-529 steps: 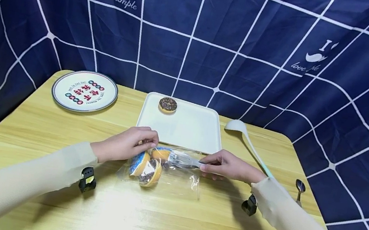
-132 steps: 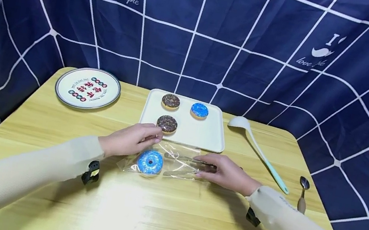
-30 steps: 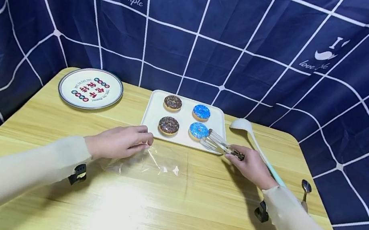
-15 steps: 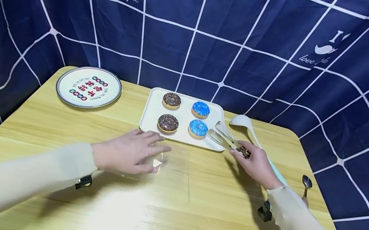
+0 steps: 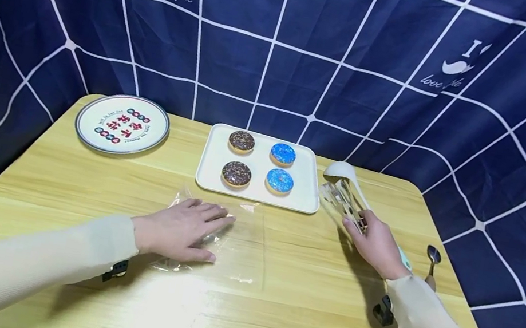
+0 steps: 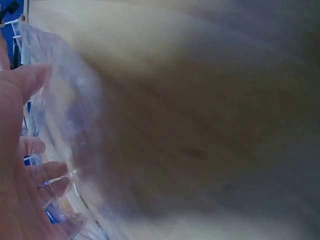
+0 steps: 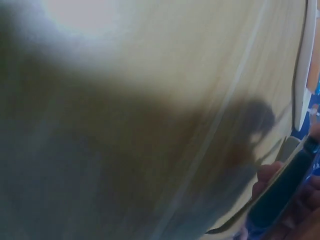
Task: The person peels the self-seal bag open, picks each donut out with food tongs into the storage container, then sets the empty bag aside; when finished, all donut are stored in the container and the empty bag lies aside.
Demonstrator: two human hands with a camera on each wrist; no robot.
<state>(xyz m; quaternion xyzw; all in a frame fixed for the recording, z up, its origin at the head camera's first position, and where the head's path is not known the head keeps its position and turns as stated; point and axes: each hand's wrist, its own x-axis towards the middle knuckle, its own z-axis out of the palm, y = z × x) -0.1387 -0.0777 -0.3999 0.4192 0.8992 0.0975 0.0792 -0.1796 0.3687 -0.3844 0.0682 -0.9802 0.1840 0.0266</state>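
My left hand (image 5: pixel 181 230) lies with spread fingers over a clear plastic bag (image 5: pixel 243 253) on the table; in the left wrist view the crinkled bag (image 6: pixel 75 100) shows beside the fingers. The bag looks flat. My right hand (image 5: pixel 376 245) grips metal tongs (image 5: pixel 340 199) right of the white tray, above the ladle. Two chocolate-topped donuts, one at the back (image 5: pixel 242 141) and one in front (image 5: pixel 236 174), sit on the tray (image 5: pixel 258 193). To their right are two blue-topped donuts, a back one (image 5: pixel 282 154) and a front one (image 5: pixel 280 181).
A white ladle (image 5: pixel 342 170) with a mint handle lies partly hidden behind my right hand and the tongs. A small spoon (image 5: pixel 433 254) rests near the right edge. At the back left stands a round printed plate (image 5: pixel 122 125). Blue curtain (image 5: pixel 237 67) surrounds the wooden table (image 5: pixel 288 325).
Donuts from the bag now sit on the tray. My left hand has let go of the bag's edge and spread over it. My right hand has moved the tongs right, off the tray.
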